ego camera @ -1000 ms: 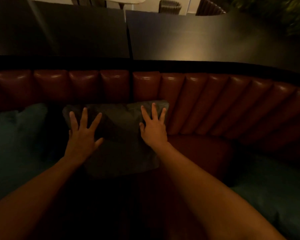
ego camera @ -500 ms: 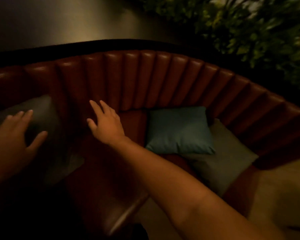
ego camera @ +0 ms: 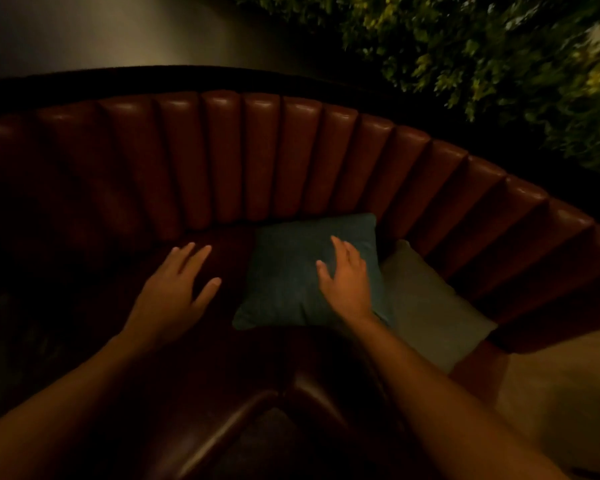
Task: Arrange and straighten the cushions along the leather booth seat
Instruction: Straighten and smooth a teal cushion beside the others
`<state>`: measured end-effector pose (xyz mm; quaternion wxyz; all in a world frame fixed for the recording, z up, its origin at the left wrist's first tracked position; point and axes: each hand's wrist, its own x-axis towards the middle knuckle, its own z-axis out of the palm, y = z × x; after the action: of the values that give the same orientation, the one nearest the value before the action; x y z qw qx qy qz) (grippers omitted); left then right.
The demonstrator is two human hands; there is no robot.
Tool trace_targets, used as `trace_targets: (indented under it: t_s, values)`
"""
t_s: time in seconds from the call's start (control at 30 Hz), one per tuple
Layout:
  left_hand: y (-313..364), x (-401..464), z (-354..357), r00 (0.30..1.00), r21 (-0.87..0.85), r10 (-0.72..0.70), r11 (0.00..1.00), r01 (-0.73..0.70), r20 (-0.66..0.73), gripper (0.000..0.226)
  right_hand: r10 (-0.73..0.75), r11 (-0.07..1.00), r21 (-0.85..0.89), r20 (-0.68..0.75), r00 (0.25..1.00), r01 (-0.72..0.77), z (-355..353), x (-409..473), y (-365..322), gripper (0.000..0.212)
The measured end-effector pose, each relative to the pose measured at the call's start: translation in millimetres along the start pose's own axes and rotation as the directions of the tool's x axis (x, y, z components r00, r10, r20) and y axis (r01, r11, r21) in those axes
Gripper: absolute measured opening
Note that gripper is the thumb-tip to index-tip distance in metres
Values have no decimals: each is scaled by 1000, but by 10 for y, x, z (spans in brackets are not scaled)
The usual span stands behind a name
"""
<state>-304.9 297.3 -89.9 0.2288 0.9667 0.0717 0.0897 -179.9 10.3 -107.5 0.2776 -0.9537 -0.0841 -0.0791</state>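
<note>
Your right hand (ego camera: 345, 284) lies spread, gripping nothing, on the square dark teal fabric cushion (ego camera: 291, 275); the flat grey-green cushion (ego camera: 430, 306) beside it still overlaps. Left hand (ego camera: 174, 292) open, empty.

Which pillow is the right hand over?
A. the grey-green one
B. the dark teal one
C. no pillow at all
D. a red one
B: the right hand is spread open over the dark teal cushion, while the grey-green cushion lies beside it, partly tucked under its edge.
</note>
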Motion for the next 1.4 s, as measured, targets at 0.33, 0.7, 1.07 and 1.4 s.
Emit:
trace_targets:
  t_s: [0.33, 0.7, 1.07, 1.4]
  values:
    - [1046, 604, 1310, 972, 0, -112, 993, 114, 205, 71, 235, 972, -20, 163, 958, -235, -74, 444, 1651, 77]
    - [1194, 688, 1782, 934, 4, -178, 983, 185, 310, 67, 536, 738, 223, 381, 753, -637, 328, 680, 1942, 109]
    - [967, 743, 2054, 891, -106, -241, 947, 303, 386, 69, 592, 677, 211, 413, 692, -705, 385, 764, 1828, 109]
    - [558, 661, 2314, 773, -24, -459, 853, 521, 438, 78, 450, 743, 430, 244, 859, -512, 379, 570, 1566, 35]
